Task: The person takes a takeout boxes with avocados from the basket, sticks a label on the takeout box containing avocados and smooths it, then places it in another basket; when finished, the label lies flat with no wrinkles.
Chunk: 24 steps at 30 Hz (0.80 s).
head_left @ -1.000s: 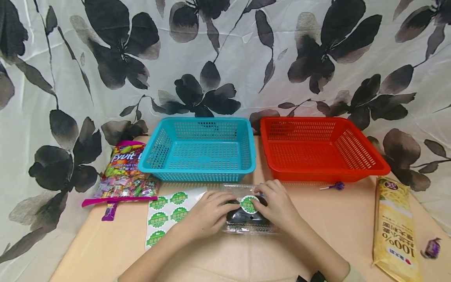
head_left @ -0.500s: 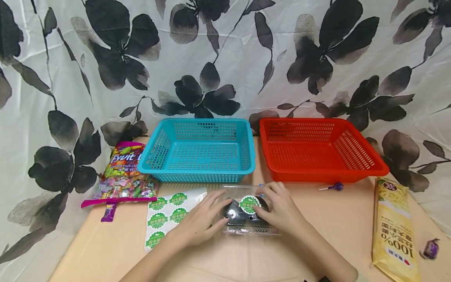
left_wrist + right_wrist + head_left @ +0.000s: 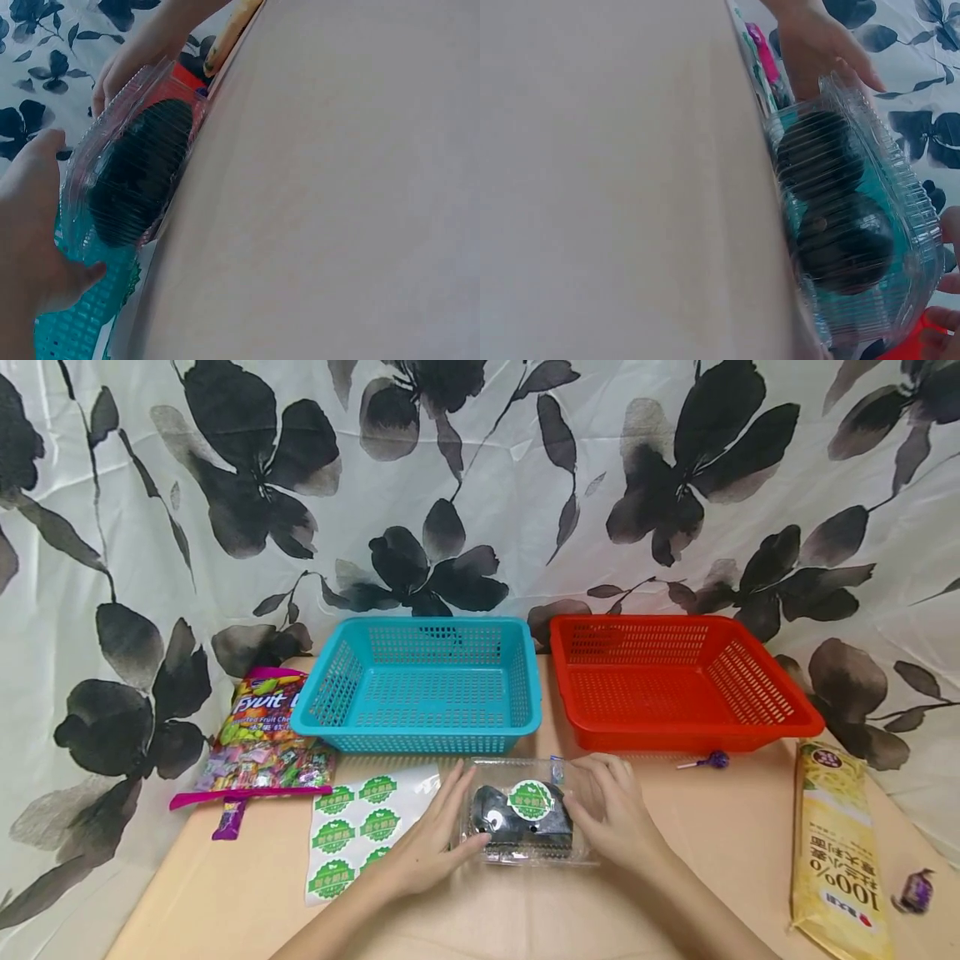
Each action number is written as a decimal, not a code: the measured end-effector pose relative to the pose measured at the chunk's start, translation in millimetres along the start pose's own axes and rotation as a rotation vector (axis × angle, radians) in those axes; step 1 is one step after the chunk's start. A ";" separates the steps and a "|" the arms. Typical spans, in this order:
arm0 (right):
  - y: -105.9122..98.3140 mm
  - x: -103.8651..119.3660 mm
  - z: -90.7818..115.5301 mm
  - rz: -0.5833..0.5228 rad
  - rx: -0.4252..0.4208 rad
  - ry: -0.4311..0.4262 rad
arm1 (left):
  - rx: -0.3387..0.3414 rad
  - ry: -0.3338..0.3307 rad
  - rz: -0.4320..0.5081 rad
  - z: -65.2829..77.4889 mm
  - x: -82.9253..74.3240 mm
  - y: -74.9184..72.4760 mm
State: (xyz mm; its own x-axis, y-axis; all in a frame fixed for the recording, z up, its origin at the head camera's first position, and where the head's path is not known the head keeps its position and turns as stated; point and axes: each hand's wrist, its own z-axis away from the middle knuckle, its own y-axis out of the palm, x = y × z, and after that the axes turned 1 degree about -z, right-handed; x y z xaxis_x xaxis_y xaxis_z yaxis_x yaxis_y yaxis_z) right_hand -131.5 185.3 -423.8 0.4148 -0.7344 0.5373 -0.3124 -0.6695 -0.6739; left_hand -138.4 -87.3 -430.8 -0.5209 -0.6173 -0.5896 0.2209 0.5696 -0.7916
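A clear plastic clamshell box (image 3: 517,847) sits on the table in the middle of the head view. Dark rounded things (image 3: 491,814) lie inside it; in the right wrist view two dark round ones (image 3: 845,244) show through the ribbed wall. On its lid is a round green-and-white sticker (image 3: 531,800). My left hand (image 3: 427,847) lies along the box's left side, fingers stretched forward and thumb at the front left corner. At the right side is my right hand (image 3: 618,814), its thumb over the lid's edge and its fingers by the back right corner.
Behind the box stand a blue basket (image 3: 420,739) and a red basket (image 3: 690,739). A sticker sheet (image 3: 352,818), a candy bag (image 3: 262,743) and a purple-wrapped candy (image 3: 228,820) lie left. Right are a lollipop (image 3: 716,760), a yellow pasta pack (image 3: 836,843) and another wrapped candy (image 3: 915,892).
Both hands have drawn apart from around the sticker to the box's two sides, and the left fingers have straightened. The box has barely moved.
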 end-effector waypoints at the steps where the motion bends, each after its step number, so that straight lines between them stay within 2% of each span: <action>1: 0.3 -2.1 1.6 -0.004 -0.005 -0.001 | -0.001 -0.009 0.014 0.3 0.3 1.2; 5: 0.4 -9.1 9.7 -0.032 0.004 0.028 | -0.004 -0.002 0.047 0.7 1.2 4.9; 11: 1.1 -13.1 22.0 -0.071 0.025 0.041 | 0.018 0.036 0.019 -0.7 2.1 11.9; 19: 6.2 -10.1 31.5 -0.134 0.047 0.011 | -0.018 0.009 0.035 -2.4 1.6 18.8; 24: 8.5 -6.9 36.6 -0.118 0.062 -0.020 | -0.063 0.014 0.076 -3.1 0.6 24.4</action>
State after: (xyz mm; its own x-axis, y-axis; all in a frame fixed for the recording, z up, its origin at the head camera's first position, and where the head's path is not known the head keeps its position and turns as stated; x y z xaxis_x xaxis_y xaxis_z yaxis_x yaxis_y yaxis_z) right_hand -105.7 188.8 -451.7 0.4627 -0.6484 0.6046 -0.2074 -0.7422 -0.6373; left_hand -135.9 -72.1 -449.9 -0.5159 -0.5638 -0.6450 0.2079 0.6480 -0.7327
